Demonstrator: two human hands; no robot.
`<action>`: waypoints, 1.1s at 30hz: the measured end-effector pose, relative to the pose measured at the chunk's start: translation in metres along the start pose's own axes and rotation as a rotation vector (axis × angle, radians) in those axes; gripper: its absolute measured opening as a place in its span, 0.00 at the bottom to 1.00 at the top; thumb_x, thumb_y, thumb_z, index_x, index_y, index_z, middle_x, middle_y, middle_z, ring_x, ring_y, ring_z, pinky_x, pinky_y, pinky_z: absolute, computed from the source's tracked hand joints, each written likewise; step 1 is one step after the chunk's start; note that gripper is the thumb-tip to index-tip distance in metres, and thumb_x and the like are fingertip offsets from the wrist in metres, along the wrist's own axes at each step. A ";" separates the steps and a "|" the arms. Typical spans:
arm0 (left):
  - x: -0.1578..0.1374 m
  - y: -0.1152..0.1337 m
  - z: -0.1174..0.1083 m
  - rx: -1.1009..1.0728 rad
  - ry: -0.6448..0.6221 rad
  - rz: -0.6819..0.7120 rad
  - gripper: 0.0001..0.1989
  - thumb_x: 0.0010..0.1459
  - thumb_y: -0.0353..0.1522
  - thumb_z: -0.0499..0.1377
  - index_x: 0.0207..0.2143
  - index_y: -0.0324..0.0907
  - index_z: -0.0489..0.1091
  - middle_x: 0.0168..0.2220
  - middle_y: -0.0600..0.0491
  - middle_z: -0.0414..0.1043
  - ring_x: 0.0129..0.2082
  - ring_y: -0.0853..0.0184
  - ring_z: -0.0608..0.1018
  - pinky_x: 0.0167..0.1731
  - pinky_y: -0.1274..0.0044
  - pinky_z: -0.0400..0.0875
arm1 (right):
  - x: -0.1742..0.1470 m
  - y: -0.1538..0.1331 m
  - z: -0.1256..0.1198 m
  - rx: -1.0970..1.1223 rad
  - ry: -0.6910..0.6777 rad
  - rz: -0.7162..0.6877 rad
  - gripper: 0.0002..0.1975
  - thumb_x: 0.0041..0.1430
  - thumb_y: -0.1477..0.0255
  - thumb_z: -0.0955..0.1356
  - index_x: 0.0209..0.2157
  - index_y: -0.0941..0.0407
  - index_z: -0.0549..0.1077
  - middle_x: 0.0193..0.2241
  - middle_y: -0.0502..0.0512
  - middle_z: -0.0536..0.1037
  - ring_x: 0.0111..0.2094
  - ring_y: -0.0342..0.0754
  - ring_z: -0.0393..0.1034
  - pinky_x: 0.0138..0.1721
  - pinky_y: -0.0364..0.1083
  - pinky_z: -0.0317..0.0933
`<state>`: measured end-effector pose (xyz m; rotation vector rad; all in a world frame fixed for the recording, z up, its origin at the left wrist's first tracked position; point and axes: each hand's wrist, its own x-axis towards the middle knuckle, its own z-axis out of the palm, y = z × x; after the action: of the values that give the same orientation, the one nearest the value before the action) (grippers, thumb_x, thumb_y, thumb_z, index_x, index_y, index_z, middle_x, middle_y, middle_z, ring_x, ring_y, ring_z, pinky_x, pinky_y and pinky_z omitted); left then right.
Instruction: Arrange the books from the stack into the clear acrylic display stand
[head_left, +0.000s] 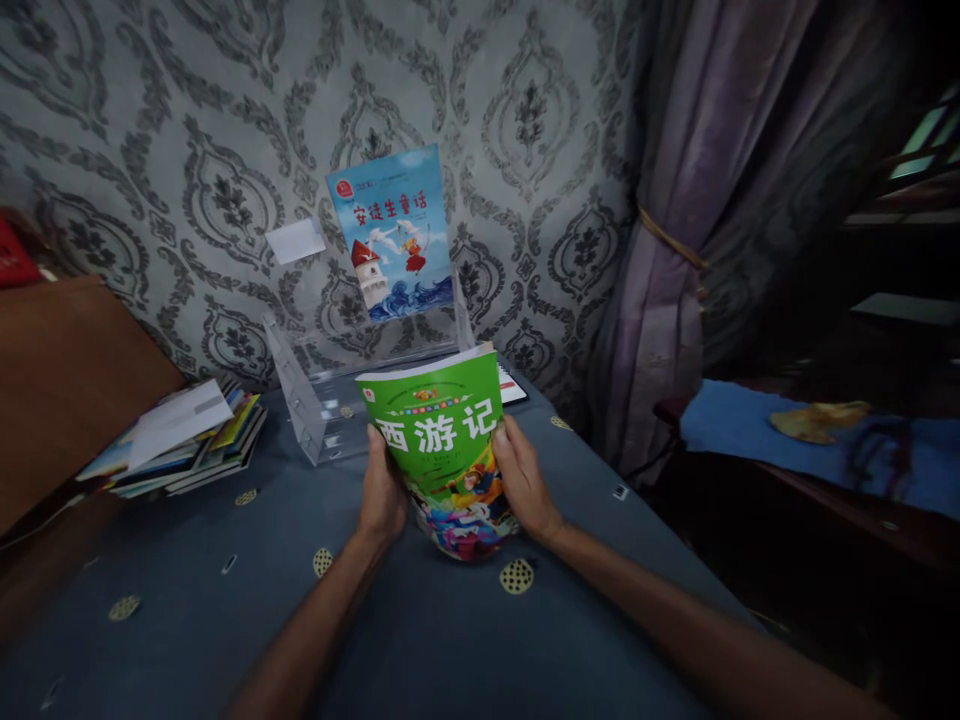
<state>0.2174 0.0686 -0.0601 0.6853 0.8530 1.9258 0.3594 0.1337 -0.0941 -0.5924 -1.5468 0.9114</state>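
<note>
A green paperback book (442,450) with white Chinese characters and a colourful cartoon cover is held upright between both hands, its cover bowed. My left hand (384,490) grips its left edge, thumb on the front. On the right edge, my right hand (525,480) is closed the same way; the fingers of both are mostly hidden behind the book. Just beyond stands a clear acrylic book rack (296,395), partly covered by the green book. In the rack's right part, a blue storybook (397,240) stands upright against the patterned wall.
A stack of books (195,440) with a white paper (180,420) on top lies to the left, beside a brown box (75,370). A blurred forearm (52,560) reaches in at left. A tied purple curtain (667,250) hangs right of the blue-grey table (465,640).
</note>
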 end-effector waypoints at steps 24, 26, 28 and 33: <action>0.003 -0.022 -0.011 -0.130 0.100 -0.084 0.25 0.67 0.49 0.53 0.56 0.44 0.73 0.55 0.50 0.77 0.63 0.60 0.71 0.66 0.67 0.62 | 0.013 0.010 -0.012 0.017 0.066 0.021 0.21 0.67 0.50 0.60 0.37 0.53 0.72 0.32 0.51 0.74 0.35 0.50 0.67 0.37 0.47 0.64; 0.003 -0.022 -0.011 -0.116 0.086 -0.078 0.25 0.67 0.49 0.53 0.56 0.44 0.74 0.54 0.51 0.78 0.63 0.60 0.72 0.65 0.66 0.63 | 0.013 0.010 -0.013 0.003 0.068 0.024 0.22 0.66 0.49 0.60 0.35 0.53 0.71 0.30 0.51 0.73 0.34 0.49 0.66 0.36 0.46 0.63; 0.003 -0.023 -0.012 -0.105 0.080 -0.067 0.24 0.67 0.49 0.53 0.55 0.44 0.74 0.54 0.51 0.78 0.62 0.60 0.72 0.65 0.67 0.63 | 0.013 0.009 -0.013 -0.001 0.064 0.025 0.22 0.66 0.49 0.60 0.34 0.53 0.70 0.29 0.50 0.72 0.33 0.49 0.64 0.34 0.46 0.62; 0.004 -0.024 -0.014 -0.075 0.081 -0.045 0.24 0.67 0.49 0.54 0.52 0.42 0.76 0.54 0.50 0.78 0.61 0.60 0.73 0.65 0.68 0.64 | 0.013 0.007 -0.013 -0.008 0.073 0.013 0.22 0.66 0.49 0.60 0.30 0.52 0.68 0.26 0.49 0.68 0.30 0.48 0.62 0.32 0.46 0.61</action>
<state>0.2170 0.0765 -0.0869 0.5424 0.8349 1.9459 0.3685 0.1506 -0.0920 -0.6359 -1.4835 0.8846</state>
